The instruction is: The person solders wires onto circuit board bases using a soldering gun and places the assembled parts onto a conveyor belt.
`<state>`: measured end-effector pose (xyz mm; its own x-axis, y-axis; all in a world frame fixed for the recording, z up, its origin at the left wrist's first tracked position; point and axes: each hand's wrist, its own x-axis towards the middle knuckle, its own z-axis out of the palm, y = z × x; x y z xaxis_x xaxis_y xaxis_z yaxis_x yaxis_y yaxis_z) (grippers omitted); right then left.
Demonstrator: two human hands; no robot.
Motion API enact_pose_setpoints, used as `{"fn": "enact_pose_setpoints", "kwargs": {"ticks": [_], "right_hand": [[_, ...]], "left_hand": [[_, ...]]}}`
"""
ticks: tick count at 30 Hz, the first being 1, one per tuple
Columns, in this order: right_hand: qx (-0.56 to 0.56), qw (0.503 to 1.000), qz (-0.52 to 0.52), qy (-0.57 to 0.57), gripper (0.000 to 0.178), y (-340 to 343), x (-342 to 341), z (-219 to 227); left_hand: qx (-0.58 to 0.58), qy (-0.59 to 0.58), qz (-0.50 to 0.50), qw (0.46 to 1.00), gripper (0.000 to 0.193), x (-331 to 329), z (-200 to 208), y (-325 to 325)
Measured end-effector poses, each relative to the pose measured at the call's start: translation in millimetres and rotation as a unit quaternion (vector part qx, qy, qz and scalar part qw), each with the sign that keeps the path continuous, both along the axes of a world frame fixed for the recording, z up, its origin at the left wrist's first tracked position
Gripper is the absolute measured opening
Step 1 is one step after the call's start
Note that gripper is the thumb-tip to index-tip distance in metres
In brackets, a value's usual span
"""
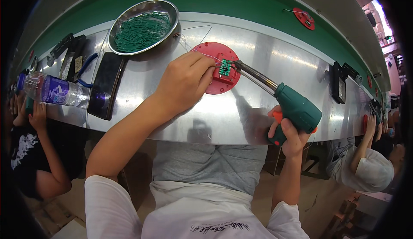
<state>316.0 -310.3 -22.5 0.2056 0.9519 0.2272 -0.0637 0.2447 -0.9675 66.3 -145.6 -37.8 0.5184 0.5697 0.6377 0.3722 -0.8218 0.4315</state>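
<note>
Circuit board work occupied the middle of a metal-topped bench, the largest item shown. At upper left stood a steel bowl of cut green wires. To the right, a green soldering gun slanted up and leftward; the fingers of the right hand were clamped around it, one lying at its orange trigger. Opposite was the left hand, its fingers curled at the left side of a red disc; whether they were clamped on a wire could not be told. This disc lay on the bench and bore the small green board near its centre. Thin wires ran past the left fingers toward the board. The gun's tip stood at the board's right edge, contact being too fine to resolve. The step in hand appeared to be soldering; the next move, as judged, called for a steady left hand and a brief, accurate touch of heat, sparing neighbouring parts.
</note>
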Motion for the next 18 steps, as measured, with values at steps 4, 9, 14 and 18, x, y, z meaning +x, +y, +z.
{"fn": "enact_pose_setpoints", "kwargs": {"ticks": [4,9,14,18], "right_hand": [[-0.017,1.0,0.006,-0.011,0.028,-0.6,-0.9,2.3],[-0.021,0.999,0.026,-0.024,0.025,2.8,-0.2,5.7],[-0.018,1.0,0.003,0.001,0.023,2.2,-1.4,5.5],[-0.012,0.999,0.023,-0.021,0.023,3.5,-0.2,5.5]], "left_hand": [[0.004,0.0,-0.01,1.0,0.012,-1.1,1.5,-0.1],[0.02,0.009,-0.011,1.0,0.014,0.3,2.6,-2.4],[0.046,0.018,-0.002,0.999,0.015,2.9,0.9,-3.0],[0.05,0.014,0.0,0.999,0.015,2.8,1.1,-3.4]]}}
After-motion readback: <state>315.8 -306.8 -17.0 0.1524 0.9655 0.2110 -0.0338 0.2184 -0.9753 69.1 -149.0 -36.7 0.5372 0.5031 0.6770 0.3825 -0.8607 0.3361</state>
